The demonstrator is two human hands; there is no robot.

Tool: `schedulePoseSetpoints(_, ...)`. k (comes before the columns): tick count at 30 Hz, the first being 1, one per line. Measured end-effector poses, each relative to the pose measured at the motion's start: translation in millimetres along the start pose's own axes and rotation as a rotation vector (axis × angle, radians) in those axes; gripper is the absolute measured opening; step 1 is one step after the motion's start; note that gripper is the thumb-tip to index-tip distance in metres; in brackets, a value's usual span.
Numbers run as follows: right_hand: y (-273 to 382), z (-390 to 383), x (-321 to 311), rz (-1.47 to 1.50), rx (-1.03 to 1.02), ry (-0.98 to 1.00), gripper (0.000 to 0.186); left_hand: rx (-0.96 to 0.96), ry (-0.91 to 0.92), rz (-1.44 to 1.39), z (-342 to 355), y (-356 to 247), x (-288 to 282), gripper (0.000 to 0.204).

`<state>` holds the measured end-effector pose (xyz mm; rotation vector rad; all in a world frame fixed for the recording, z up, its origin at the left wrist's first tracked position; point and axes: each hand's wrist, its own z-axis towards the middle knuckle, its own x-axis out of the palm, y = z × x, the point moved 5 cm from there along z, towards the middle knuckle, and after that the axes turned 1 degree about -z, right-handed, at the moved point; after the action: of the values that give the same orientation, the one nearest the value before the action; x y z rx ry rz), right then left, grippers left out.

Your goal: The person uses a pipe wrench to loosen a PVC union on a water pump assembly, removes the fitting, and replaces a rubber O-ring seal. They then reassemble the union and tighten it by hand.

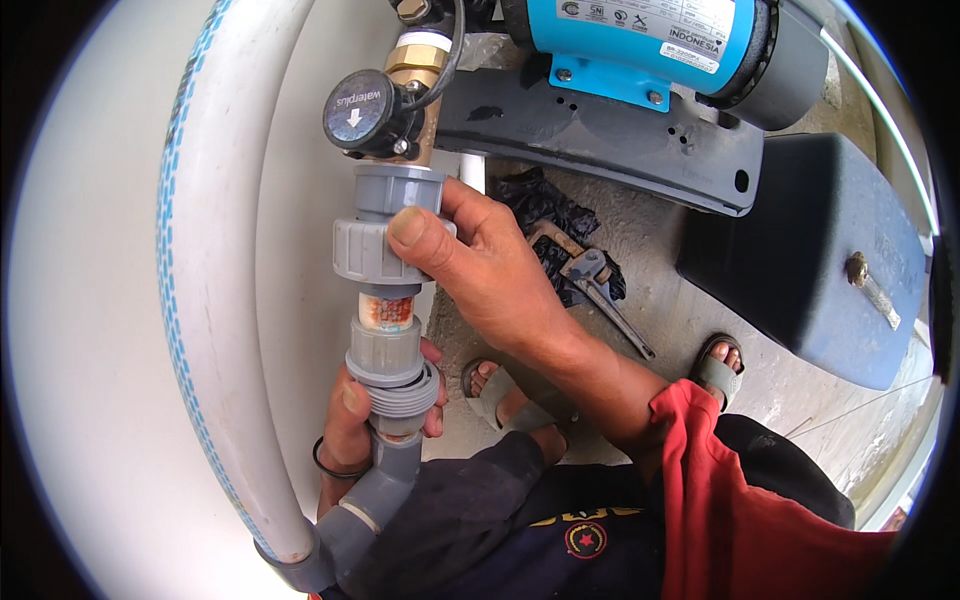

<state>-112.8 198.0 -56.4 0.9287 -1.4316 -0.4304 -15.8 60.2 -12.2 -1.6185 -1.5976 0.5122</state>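
A grey plastic union nut sits under a grey socket, which hangs below a brass fitting with a round black flow switch. My right hand grips the nut, thumb in front and fingers curled behind it. From the nut a short white pipe with reddish stains runs down into a grey threaded fitting. My left hand is closed round that fitting from behind, so part of its fingers is hidden. A grey elbow continues below towards a thick white pipe.
A blue pump stands on a black metal bracket at the top right. Below the bracket, an adjustable wrench lies on a black plastic bag on the concrete floor. A large dark plastic box stands at right, near my sandalled feet.
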Motion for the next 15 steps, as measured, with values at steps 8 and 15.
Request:
schedulePoseSetpoints(8,-4.3,-11.7,7.4,0.077,0.103,0.057,0.052,0.022,0.001,0.034,-0.3,-5.4,-8.3,0.086)
schedulePoseSetpoints(15,-14.1,-24.0,9.8,0.069,0.162,0.121,0.054,0.021,0.025,0.063,-0.7,-8.0,-5.6,0.079)
